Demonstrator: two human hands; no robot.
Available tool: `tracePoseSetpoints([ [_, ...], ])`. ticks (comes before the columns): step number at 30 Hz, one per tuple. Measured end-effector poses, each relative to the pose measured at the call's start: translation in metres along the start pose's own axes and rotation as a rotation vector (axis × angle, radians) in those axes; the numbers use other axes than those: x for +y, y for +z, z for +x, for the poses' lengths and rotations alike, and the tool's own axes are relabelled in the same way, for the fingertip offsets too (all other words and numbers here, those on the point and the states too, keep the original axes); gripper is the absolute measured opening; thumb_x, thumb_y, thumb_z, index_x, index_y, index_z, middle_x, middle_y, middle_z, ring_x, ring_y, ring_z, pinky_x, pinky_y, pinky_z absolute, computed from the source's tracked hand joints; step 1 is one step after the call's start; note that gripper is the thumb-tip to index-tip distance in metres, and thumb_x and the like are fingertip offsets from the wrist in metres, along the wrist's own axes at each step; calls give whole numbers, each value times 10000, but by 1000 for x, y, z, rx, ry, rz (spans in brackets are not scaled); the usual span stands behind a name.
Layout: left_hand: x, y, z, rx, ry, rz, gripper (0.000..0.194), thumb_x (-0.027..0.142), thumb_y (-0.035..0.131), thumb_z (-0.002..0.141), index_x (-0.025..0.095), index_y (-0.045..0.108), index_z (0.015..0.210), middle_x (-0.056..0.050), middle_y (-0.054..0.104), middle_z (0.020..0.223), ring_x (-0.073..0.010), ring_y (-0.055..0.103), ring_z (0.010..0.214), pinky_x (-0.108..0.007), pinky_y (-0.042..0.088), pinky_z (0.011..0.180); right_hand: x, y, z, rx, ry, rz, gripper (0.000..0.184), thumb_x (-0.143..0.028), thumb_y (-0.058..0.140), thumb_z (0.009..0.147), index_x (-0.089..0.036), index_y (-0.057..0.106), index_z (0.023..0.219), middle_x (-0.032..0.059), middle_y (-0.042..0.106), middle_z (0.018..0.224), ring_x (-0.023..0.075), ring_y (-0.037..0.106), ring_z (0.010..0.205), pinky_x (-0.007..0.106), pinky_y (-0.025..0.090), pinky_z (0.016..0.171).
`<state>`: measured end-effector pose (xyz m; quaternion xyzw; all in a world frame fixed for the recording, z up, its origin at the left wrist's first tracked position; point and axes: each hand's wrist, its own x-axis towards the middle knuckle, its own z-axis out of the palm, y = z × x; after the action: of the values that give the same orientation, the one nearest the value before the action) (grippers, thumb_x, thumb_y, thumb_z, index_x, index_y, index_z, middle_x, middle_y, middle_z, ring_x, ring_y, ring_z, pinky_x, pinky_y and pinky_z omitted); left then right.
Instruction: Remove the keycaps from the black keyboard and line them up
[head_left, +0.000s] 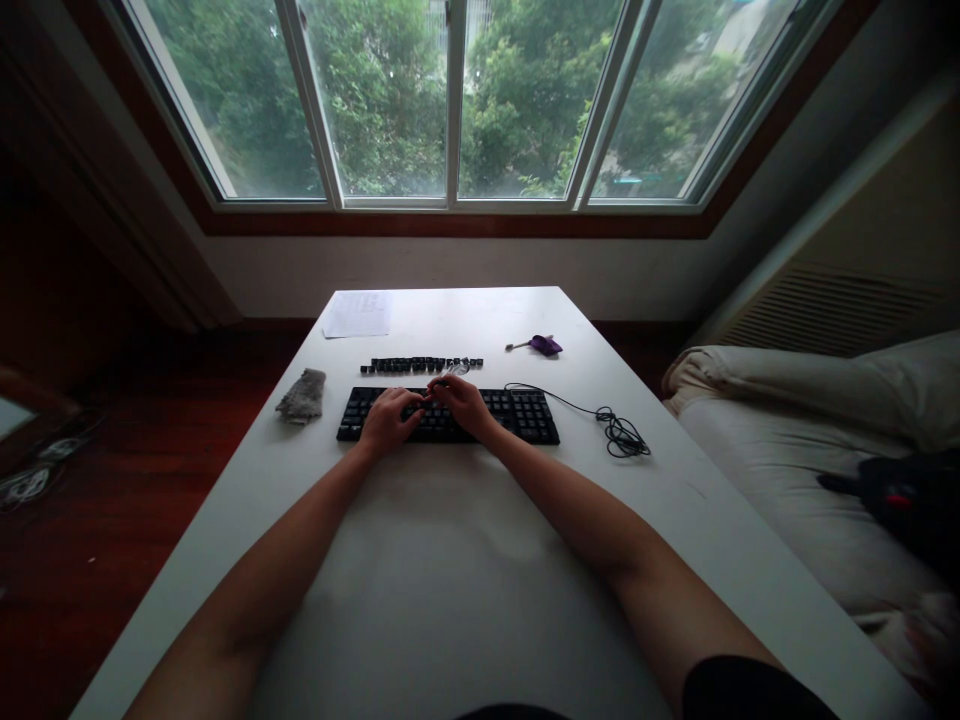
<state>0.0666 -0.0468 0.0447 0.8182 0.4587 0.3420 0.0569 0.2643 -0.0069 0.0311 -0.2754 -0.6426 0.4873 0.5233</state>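
A black keyboard (534, 420) lies lengthwise across the white table under both my hands. My left hand (388, 420) rests over its left half, fingers stretched toward the middle and thumb apart; its fingertips come close to those of my right hand. Above the keyboard's centre, my right hand (460, 404) is closed in a pinch on what looks like a wire keycap puller (456, 369), whose thin pale loops stick out past the fingers. A small dark piece shows at the fingertips, too small to make out. Behind the keyboard, loose black keycaps (409, 365) sit in rows.
A grey cloth (301, 397) lies left of the keyboard, and a paper sheet (358, 314) at the far left. A purple item with a small brush (545, 345) is at the back right. The coiled cable (624, 436) lies to the right. A bed (765, 480) stands beside the table (450, 560).
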Motion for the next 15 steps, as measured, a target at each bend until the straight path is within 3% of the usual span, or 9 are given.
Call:
tracePoseSetpoints([
  [15,-1,0,0,-4,3,-65,124,309,620,902,223,680,968,-45,669,957,-231,597,963,-382,476,890,4,-3,-1,-25,10,-31,301,-475,631,889,-203,658,1014,23,683,799,168,660,752,272,521,659],
])
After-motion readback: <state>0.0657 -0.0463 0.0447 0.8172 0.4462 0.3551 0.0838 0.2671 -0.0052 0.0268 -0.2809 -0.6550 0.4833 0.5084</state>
